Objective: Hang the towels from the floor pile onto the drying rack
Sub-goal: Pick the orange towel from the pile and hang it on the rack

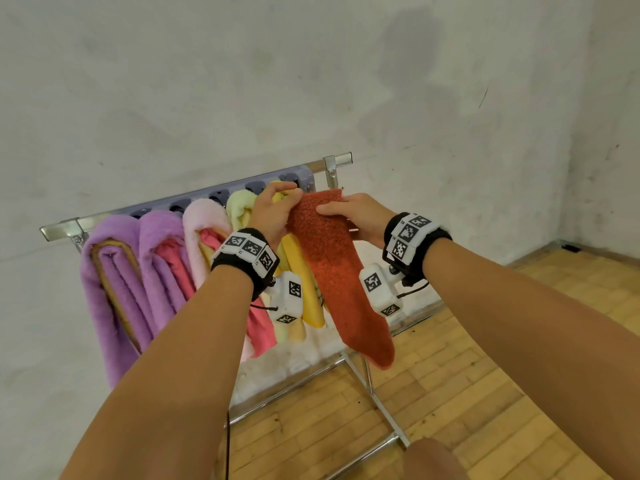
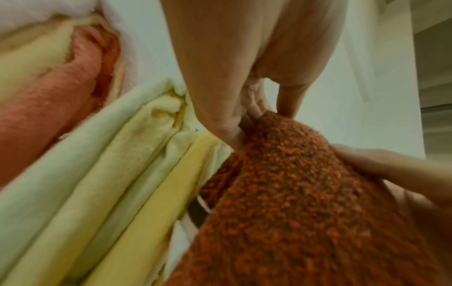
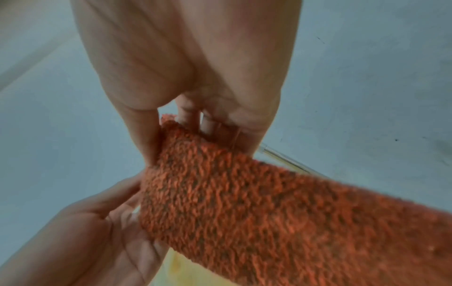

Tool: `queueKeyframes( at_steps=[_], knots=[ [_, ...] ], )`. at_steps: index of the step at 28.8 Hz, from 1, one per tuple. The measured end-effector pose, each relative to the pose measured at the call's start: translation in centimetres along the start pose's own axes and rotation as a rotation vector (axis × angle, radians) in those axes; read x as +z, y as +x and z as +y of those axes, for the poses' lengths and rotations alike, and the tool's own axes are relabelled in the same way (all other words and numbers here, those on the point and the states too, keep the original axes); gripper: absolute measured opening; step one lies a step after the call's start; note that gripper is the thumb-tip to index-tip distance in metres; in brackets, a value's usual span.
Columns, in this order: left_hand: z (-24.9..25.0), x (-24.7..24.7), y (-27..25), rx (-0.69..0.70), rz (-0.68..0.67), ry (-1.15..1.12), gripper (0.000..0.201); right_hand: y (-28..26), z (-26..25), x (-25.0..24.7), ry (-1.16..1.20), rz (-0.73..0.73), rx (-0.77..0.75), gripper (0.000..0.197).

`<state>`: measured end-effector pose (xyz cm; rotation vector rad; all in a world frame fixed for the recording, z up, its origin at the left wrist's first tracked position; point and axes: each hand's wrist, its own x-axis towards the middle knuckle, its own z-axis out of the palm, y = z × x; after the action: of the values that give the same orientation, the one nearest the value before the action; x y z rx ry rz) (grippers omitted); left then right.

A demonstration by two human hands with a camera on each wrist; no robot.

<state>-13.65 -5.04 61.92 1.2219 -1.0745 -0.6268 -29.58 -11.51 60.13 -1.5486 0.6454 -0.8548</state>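
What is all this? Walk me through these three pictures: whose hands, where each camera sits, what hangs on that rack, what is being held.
There is no machine here: a person works with bare hands. The wide picture comes from a camera worn on the head, looking down along the forearms. The two close-ups come from cameras at the wrists, where the black wristbands with checkered markers sit.

Ahead, a metal drying rack stands on a wooden floor against a white wall. Purple towels, a pale pink towel and a yellow towel hang folded over it.

The left hand and the right hand both pinch the top edge of a rust-orange towel at the rack's right end. Its lower part hangs free. The floor pile is out of view.
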Motion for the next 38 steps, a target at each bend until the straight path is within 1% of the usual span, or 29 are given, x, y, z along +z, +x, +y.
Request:
queueKeyframes(
  at_steps=[1, 2, 4, 6, 8, 10, 11, 12, 13, 16, 17, 19, 21, 23, 24, 25, 26, 28, 30, 32, 33, 34, 36, 38],
  knots=[
    [0.1, 0.2, -0.1, -0.002, -0.006, -0.017, 0.009, 0.3, 0.2, -0.2, -0.022, 0.01, -0.022, 0.036],
    [0.1, 0.3, -0.3, -0.025, -0.03, -0.017, 0.012, 0.5, 0.3, -0.4, -0.014, 0.041, -0.054, 0.036],
    [-0.1, 0.5, -0.7, -0.11, -0.131, 0.031, 0.018, 1.0, 0.1, -0.7, 0.044, 0.137, -0.103, 0.032],
    [-0.4, 0.5, -1.0, -0.142, -0.22, 0.068, 0.027, 1.2, 0.0, -0.8, 0.078, 0.197, -0.109, 0.028],
    [-0.6, 0.6, -0.8, -0.087, -0.203, 0.068, 0.033, 1.3, 0.2, -0.8, 0.082, 0.172, -0.063, 0.034],
    [-0.5, 0.8, -0.5, -0.022, -0.137, 0.034, 0.025, 1.2, 0.4, -0.7, 0.047, 0.106, 0.014, 0.043],
    [-0.4, 1.0, -0.3, -0.005, -0.112, 0.014, 0.021, 1.2, 0.5, -0.8, 0.014, 0.088, 0.035, 0.045],
    [-0.3, 1.1, -0.2, -0.004, -0.097, -0.003, 0.02, 1.2, 0.5, -1.0, -0.014, 0.091, 0.034, 0.043],
    [-0.4, 1.1, 0.0, -0.018, -0.093, -0.015, 0.023, 1.2, 0.4, -1.3, -0.02, 0.109, 0.013, 0.04],
    [-1.0, 1.0, 0.4, -0.043, -0.12, 0.058, 0.041, 1.5, 0.1, -2.0, 0.039, 0.156, -0.078, 0.035],
    [-1.3, 1.0, 0.6, -0.027, -0.131, 0.108, 0.041, 1.7, 0.1, -2.1, 0.057, 0.161, -0.09, 0.035],
    [-1.6, 0.9, 0.9, 0.008, -0.133, 0.189, 0.034, 2.0, 0.1, -2.0, 0.054, 0.167, -0.093, 0.034],
    [-1.9, 0.9, 1.5, 0.038, -0.102, 0.27, 0.023, 2.2, 0.2, -2.0, -0.03, 0.184, -0.089, 0.036],
    [-2.3, 0.8, 2.2, 0.067, -0.049, 0.358, 0.016, 2.2, 0.2, -2.2, -0.158, 0.23, -0.098, 0.05],
    [-2.3, 1.0, 2.3, 0.091, -0.019, 0.404, 0.017, 2.1, 0.2, -2.3, -0.205, 0.263, -0.12, 0.056],
    [-2.2, 1.2, 2.4, 0.123, 0.008, 0.45, 0.017, 2.2, 0.2, -2.4, -0.238, 0.283, -0.148, 0.057],
    [-2.0, 1.4, 2.4, 0.154, 0.035, 0.491, 0.018, 2.1, 0.2, -2.5, -0.271, 0.278, -0.172, 0.053],
    [-1.5, 1.8, 2.6, 0.199, 0.076, 0.543, 0.017, 2.0, 0.3, -2.3, -0.335, 0.211, -0.168, 0.049],
    [-1.2, 2.2, 2.9, 0.222, 0.092, 0.576, 0.019, 2.3, 0.8, -2.0, -0.449, 0.159, -0.134, 0.062],
    [-1.0, 2.6, 3.2, 0.242, 0.095, 0.595, 0.029, 2.9, 1.3, -1.5, -0.635, 0.187, -0.114, 0.078],
    [-1.0, 2.7, 3.4, 0.256, 0.097, 0.594, 0.033, 3.2, 1.4, -1.3, -0.685, 0.208, -0.119, 0.08],
    [-0.8, 2.8, 3.4, 0.267, 0.097, 0.581, 0.036, 3.5, 1.5, -1.0, -0.688, 0.22, -0.14, 0.076],
    [-0.7, 2.7, 3.6, 0.301, 0.098, 0.539, 0.038, 3.9, 1.3, -0.9, -0.657, 0.235, -0.188, 0.053],
    [-0.7, 2.5, 3.8, 0.319, 0.101, 0.508, 0.035, 4.1, 1.2, -1.0, -0.697, 0.254, -0.191, 0.033]
  ],
)
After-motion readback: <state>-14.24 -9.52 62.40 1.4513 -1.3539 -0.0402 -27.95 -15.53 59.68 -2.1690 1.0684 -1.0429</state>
